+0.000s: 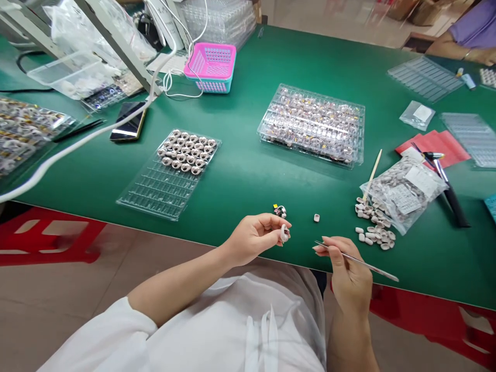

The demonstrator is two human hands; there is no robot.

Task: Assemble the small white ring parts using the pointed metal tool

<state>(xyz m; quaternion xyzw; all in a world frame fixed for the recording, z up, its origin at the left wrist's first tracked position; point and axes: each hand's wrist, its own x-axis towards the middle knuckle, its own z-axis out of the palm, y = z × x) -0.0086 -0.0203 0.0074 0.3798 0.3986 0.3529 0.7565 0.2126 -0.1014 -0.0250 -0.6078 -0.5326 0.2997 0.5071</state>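
At the far left edge, a tray of shiny parts [23, 129] is cut off by the frame and too blurred to name. Next, a dark phone [128, 123] lies flat on the green table [240, 175]. A clear tray [155, 191] holds pale oval pieces in its far rows only.

My left hand [253, 237] is curled at the table's near edge, thumb and fingertips pinched together on a white part [284, 233], which my fingers partly hide. Just beyond it sits a tiny component [279, 210], too small to make out. A single white piece [316, 218] lies on the table between my hands.

My right hand [346, 271] is closed around thin tweezers [372, 268]. Their left end points towards the white part, near it but not touching.

Further right, loose white pieces [374, 232] spill beside a clear bag [406, 188]. In the top right corner, another person's arm [457, 49] is cut off.
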